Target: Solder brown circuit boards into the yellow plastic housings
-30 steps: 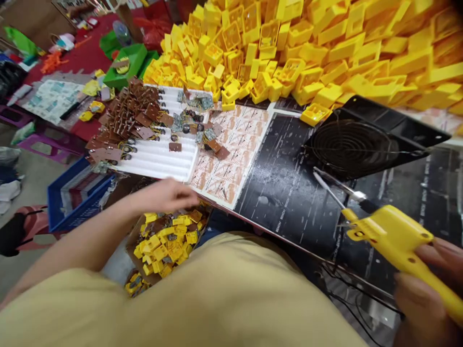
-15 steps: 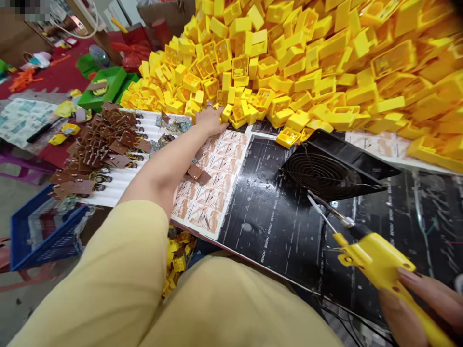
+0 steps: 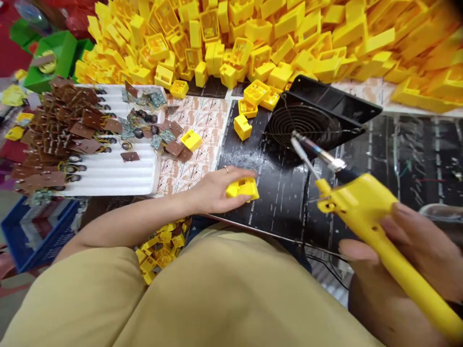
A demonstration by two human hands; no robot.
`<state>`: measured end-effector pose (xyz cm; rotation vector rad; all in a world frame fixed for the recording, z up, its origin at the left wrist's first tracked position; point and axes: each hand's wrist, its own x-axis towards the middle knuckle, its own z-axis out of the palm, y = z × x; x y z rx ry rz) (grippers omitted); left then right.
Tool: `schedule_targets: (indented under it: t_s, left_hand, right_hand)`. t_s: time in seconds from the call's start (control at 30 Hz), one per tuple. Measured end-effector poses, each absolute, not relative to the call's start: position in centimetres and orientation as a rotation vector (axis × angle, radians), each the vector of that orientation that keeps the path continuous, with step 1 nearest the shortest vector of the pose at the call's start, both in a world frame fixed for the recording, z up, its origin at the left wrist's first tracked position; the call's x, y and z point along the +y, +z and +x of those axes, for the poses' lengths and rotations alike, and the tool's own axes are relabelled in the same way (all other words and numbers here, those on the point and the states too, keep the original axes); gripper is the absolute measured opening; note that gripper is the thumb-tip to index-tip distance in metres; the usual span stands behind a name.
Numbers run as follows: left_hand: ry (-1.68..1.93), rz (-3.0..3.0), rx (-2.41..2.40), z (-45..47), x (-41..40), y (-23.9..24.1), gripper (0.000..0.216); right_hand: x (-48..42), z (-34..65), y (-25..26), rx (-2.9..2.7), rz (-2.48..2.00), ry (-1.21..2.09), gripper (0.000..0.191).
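Note:
My left hand [image 3: 217, 189] rests on the black mat [image 3: 275, 193] near the table's front edge, fingers closed round a small yellow plastic housing [image 3: 243, 188]. At the lower right my right hand [image 3: 405, 250] grips the handle of a yellow soldering gun [image 3: 365, 212]. Its metal tip [image 3: 302, 147] points up-left over a black fan [image 3: 307, 126]. Three loose yellow housings [image 3: 243, 126] lie on the mat and on the printed sheets [image 3: 188, 144].
A huge heap of yellow housings [image 3: 289, 43] fills the back of the table. A white ribbed tray [image 3: 119, 168] at left bears brown circuit boards [image 3: 61, 130] with wires. Green bins [image 3: 54, 58] stand far left. A blue basket [image 3: 32, 226] and a box of assembled yellow parts [image 3: 162, 246] sit below the table edge.
My left hand has pulled back from the yellow heap to the front of the mat, now holding a housing. The soldering gun has risen toward the fan. Loose housings now lie on the mat.

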<state>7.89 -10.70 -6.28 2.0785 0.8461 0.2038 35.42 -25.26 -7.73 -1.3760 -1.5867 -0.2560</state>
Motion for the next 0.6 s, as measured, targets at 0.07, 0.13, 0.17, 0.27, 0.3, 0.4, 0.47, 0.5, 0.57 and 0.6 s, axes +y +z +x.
schedule_targets:
  t_s: [0.07, 0.13, 0.17, 0.27, 0.3, 0.4, 0.47, 0.5, 0.57, 0.6]
  left_hand:
    - [0.231, 1.479, 0.889, 8.5, -11.5, -6.4, 0.063]
    - [0.211, 0.973, 0.866, 9.3, -11.9, -6.6, 0.065]
    - [0.205, 0.804, 0.843, 9.6, -12.1, -6.7, 0.063]
    - [0.198, 0.575, 0.773, 10.2, -12.7, -6.9, 0.054]
    - [0.196, 0.557, 0.752, 10.2, -12.8, -6.9, 0.051]
    - [0.250, 0.594, 0.744, 9.4, -12.6, -6.6, 0.045]
    - [0.310, 0.664, 0.794, 8.5, -12.2, -6.4, 0.046]
    - [0.327, 0.715, 0.825, 8.1, -12.0, -6.4, 0.050]
    - [0.316, 0.855, 0.874, 7.4, -11.6, -6.4, 0.061]
    - [0.290, 0.948, 0.886, 7.2, -11.5, -6.4, 0.064]
  right_hand:
    - [-24.2, 34.0, -7.2, -1.780, -1.240, -0.028, 0.052]
    - [-23.0, 32.4, -6.9, -1.884, -1.221, 0.048, 0.046]
    - [-22.6, 31.7, -6.9, -1.905, -1.223, 0.077, 0.044]
    - [-21.7, 29.8, -7.3, -1.947, -1.182, 0.173, 0.046]
    - [-21.7, 29.4, -7.5, -1.945, -1.170, 0.189, 0.047]
    - [-21.8, 29.2, -8.0, -1.897, -1.199, 0.151, 0.048]
    - [-22.0, 29.7, -8.2, -1.933, -1.280, -0.009, 0.046]
    - [-22.2, 30.0, -8.2, -1.978, -1.317, -0.114, 0.043]
    - [-22.4, 30.7, -8.2, -2.077, -1.366, -0.305, 0.034]
    - [-22.5, 31.1, -8.1, -2.113, -1.376, -0.368, 0.029]
